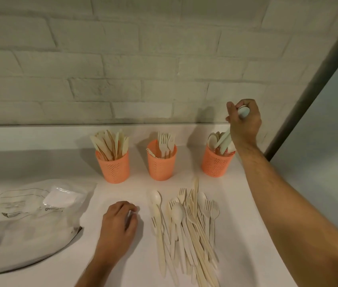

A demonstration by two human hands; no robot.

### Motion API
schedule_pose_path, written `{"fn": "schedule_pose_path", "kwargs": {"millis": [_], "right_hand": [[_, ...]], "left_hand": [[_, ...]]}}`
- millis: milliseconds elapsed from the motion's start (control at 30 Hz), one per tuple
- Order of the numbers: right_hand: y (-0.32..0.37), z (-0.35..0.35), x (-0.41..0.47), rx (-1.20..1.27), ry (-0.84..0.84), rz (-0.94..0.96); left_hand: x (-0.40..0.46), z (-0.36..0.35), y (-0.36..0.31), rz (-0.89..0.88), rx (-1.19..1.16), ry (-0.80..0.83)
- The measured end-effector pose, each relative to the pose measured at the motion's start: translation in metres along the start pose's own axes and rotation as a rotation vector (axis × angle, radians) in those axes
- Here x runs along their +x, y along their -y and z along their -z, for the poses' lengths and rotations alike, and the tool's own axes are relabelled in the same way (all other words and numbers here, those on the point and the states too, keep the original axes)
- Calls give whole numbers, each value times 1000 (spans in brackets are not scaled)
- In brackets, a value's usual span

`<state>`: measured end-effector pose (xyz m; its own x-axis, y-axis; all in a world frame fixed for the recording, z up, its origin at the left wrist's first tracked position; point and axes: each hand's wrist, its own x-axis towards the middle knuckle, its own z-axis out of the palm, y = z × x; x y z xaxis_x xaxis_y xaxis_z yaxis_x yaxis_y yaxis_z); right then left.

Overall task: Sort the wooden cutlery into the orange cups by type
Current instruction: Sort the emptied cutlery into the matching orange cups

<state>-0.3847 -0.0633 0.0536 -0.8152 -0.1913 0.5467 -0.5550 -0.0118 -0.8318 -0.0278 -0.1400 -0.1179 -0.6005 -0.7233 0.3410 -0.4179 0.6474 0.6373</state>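
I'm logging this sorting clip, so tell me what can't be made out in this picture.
Head view only:
- Wooden spoons gripped by the right hand: fingers hide the count.
- Pile of loose wooden cutlery: overlapping, bottom edge cuts it off.
- Clear plastic bag: print blurred, left edge cuts it.
- Left hand: fingertips curled under.

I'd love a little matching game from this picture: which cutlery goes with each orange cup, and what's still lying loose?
Things:
1. left cup
2. middle cup
3. right cup
4. pile on the table

Contents:
A. forks
B. spoons
C. a mix of types
D. knives

Pairs: 1-D, 2-A, 3-B, 4-C. The right hand holds a spoon over the right cup; the left hand rests on the table.
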Motion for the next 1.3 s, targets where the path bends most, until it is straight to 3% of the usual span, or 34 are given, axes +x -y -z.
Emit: {"fn": "schedule_pose_path", "kwargs": {"millis": [267,433,900,1000,1100,1233,1300], "right_hand": [[-15,1,-13,-130,81,49],[-36,10,-24,-629,232,223],[-20,32,-48,-1073,583,-7],[-10,34,-50,-1059,548,24],[-11,35,-54,-1110,653,-37],[15,49,-79,-956,351,80],[22,65,-104,-936,369,-22]], "left_hand": [[0,0,0,13,24,16],[1,0,0,0,23,14],[0,4,-6,29,31,46],[0,11,-18,128,155,101],[-2,16,-47,211,331,318],[-7,18,-87,265,403,511],[-8,14,-104,288,382,564]]}}
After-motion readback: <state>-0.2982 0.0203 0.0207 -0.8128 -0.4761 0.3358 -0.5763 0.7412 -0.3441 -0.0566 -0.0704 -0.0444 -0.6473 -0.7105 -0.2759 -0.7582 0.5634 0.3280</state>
